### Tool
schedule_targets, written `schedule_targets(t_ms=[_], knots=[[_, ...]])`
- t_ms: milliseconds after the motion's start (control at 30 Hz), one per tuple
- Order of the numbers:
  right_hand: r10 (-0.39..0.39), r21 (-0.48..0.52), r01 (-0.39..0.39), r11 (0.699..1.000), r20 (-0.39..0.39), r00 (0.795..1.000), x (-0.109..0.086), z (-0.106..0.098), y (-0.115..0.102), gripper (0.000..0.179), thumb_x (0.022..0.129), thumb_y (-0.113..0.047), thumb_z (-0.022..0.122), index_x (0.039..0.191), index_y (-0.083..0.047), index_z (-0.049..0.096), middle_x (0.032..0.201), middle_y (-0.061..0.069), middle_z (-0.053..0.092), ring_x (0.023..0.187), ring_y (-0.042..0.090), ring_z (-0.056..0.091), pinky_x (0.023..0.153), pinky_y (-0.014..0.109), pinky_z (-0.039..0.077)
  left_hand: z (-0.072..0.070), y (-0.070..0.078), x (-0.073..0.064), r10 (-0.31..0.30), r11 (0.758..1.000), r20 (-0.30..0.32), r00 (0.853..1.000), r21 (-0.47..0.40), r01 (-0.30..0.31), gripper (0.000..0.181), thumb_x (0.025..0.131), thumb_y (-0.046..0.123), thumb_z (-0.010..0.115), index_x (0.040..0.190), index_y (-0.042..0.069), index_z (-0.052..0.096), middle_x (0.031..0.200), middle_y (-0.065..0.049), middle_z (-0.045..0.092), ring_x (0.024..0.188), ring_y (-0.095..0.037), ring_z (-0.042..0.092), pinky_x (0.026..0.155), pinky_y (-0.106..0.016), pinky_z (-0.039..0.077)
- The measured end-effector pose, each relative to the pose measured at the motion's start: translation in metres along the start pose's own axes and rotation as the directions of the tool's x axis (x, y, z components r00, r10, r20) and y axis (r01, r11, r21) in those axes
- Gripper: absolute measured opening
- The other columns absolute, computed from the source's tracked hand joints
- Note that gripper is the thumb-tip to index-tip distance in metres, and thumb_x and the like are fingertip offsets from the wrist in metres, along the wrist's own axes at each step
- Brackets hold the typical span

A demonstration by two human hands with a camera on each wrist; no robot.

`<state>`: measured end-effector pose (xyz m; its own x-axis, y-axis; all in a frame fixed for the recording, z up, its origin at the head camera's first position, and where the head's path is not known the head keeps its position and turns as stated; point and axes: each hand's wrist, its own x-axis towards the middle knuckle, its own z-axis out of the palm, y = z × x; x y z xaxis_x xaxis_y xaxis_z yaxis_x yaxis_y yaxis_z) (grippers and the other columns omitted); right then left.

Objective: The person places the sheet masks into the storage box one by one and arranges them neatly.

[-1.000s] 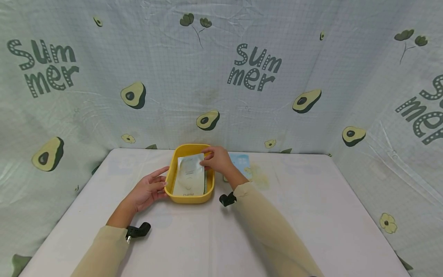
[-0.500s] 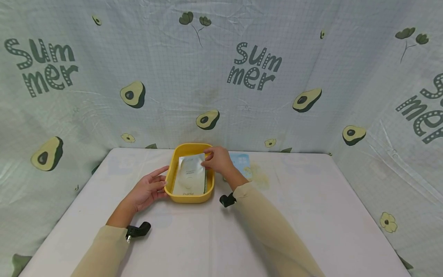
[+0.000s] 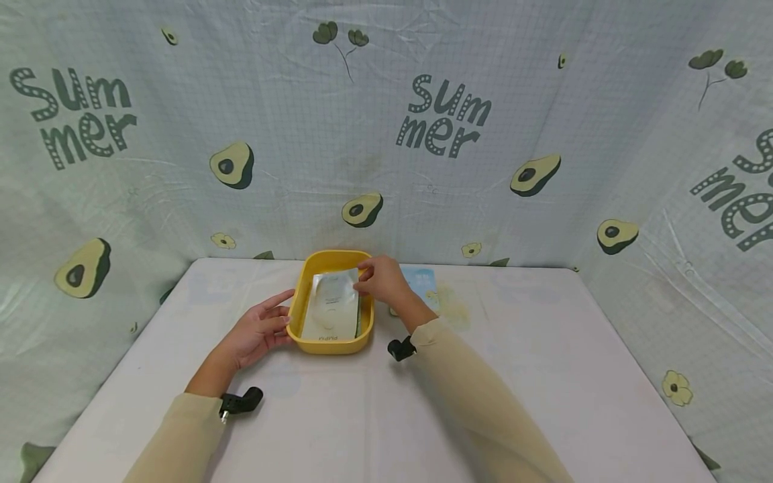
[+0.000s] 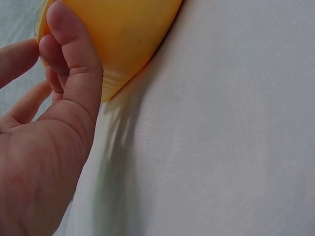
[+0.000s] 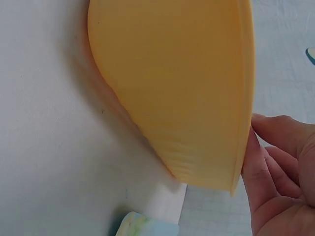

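Observation:
A yellow plastic basin [image 3: 329,347] stands near the back of the table. Inside lies a pale sheet mask packet [image 3: 331,308] with PMPM lettering, above a darker green edge of something mostly hidden. My left hand [image 3: 260,332] holds the basin's left rim; the left wrist view shows the thumb [image 4: 78,64] against the outer wall. Reaching over the right rim, my right hand [image 3: 383,282] pinches the packet's upper right edge. In the right wrist view, the basin wall [image 5: 177,88] hides the packet and the tips of some fingers.
A light blue flat packet [image 3: 423,285] lies right of the basin, partly under the right forearm. Black wrist cameras sit at both cuffs. The white table [image 3: 513,376] meets a printed avocado cloth [image 3: 447,201] at the back and sides.
My right hand and the top of the sheet mask packet have shifted very slightly right. The left hand and the basin stay in place.

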<state>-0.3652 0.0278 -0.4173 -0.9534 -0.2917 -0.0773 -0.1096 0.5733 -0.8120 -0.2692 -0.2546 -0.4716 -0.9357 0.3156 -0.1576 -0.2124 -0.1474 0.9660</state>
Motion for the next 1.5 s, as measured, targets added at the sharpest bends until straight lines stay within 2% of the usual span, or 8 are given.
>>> schedule_targets(t_ms=[267, 500, 667, 933, 1067, 1300, 1500], knots=[[-0.011, 0.012, 0.011, 1.000, 0.007, 1.000, -0.001, -0.009, 0.004, 0.044, 0.089, -0.016, 0.080, 0.128, -0.001, 0.069, 0.099, 0.008, 0.070, 0.082, 0.018, 0.073, 0.079, 0.029, 0.061, 0.001, 0.000, 0.000, -0.033, 0.999, -0.046, 0.998, 0.016, 0.034, 0.075, 0.102, 0.004, 0.058, 0.165, 0.015, 0.019, 0.117, -0.001, 0.056, 0.090, -0.013, 0.067, 0.080, -0.027, 0.061], [-0.060, 0.179, 0.062, 0.982, -0.016, 0.998, -0.003, -0.014, 0.019, 0.041, 0.089, -0.019, 0.080, 0.124, -0.001, 0.071, 0.103, 0.010, 0.074, 0.081, 0.017, 0.073, 0.089, 0.046, 0.061, 0.002, 0.001, 0.001, -0.039, 0.999, -0.043, 0.998, 0.026, 0.040, 0.075, 0.103, 0.006, 0.058, 0.165, 0.015, 0.018, 0.120, -0.002, 0.056, 0.092, -0.014, 0.067, 0.082, -0.026, 0.061], [-0.076, 0.256, 0.083, 0.963, -0.037, 0.996, -0.006, -0.019, 0.026, 0.040, 0.089, -0.020, 0.081, 0.123, 0.000, 0.072, 0.106, 0.011, 0.076, 0.081, 0.017, 0.074, 0.088, 0.043, 0.062, 0.003, 0.002, 0.000, -0.040, 0.999, -0.039, 0.998, 0.027, 0.041, 0.074, 0.103, 0.005, 0.057, 0.165, 0.015, 0.017, 0.121, -0.003, 0.055, 0.092, -0.014, 0.067, 0.081, -0.026, 0.061], [-0.041, 0.321, 0.065, 0.945, -0.080, 0.996, -0.011, -0.025, 0.040, 0.040, 0.089, -0.028, 0.080, 0.121, -0.005, 0.073, 0.108, 0.008, 0.076, 0.087, 0.018, 0.075, 0.096, 0.050, 0.058, 0.003, 0.004, -0.002, -0.030, 0.999, -0.023, 0.999, 0.015, 0.031, 0.076, 0.103, 0.006, 0.057, 0.165, 0.014, 0.016, 0.119, -0.002, 0.056, 0.091, -0.013, 0.068, 0.081, -0.026, 0.061], [-0.046, 0.335, 0.085, 0.938, -0.120, 0.992, -0.015, -0.028, 0.049, 0.033, 0.091, -0.028, 0.079, 0.118, -0.009, 0.075, 0.108, 0.007, 0.076, 0.087, 0.019, 0.074, 0.094, 0.047, 0.059, 0.003, 0.003, -0.001, -0.038, 0.999, -0.031, 0.999, 0.011, 0.038, 0.075, 0.103, 0.005, 0.057, 0.165, 0.015, 0.017, 0.119, -0.002, 0.057, 0.091, -0.013, 0.068, 0.081, -0.027, 0.061], [-0.069, 0.333, 0.145, 0.932, -0.229, 0.971, -0.024, -0.032, 0.065, 0.028, 0.093, -0.024, 0.077, 0.115, -0.008, 0.076, 0.105, 0.007, 0.077, 0.085, 0.018, 0.074, 0.082, 0.029, 0.062, 0.002, 0.000, 0.000, -0.044, 0.999, -0.041, 0.998, 0.010, 0.045, 0.075, 0.102, 0.006, 0.059, 0.165, 0.015, 0.019, 0.117, -0.002, 0.057, 0.090, -0.014, 0.068, 0.080, -0.026, 0.061], [-0.072, 0.363, 0.175, 0.915, -0.280, 0.957, -0.030, -0.037, 0.082, 0.024, 0.091, -0.023, 0.079, 0.112, -0.010, 0.078, 0.105, 0.010, 0.077, 0.086, 0.024, 0.074, 0.080, 0.027, 0.062, 0.002, 0.001, -0.001, -0.039, 0.999, -0.039, 0.998, 0.010, 0.039, 0.075, 0.102, 0.006, 0.059, 0.165, 0.014, 0.019, 0.117, -0.002, 0.057, 0.090, -0.014, 0.068, 0.080, -0.026, 0.061]])
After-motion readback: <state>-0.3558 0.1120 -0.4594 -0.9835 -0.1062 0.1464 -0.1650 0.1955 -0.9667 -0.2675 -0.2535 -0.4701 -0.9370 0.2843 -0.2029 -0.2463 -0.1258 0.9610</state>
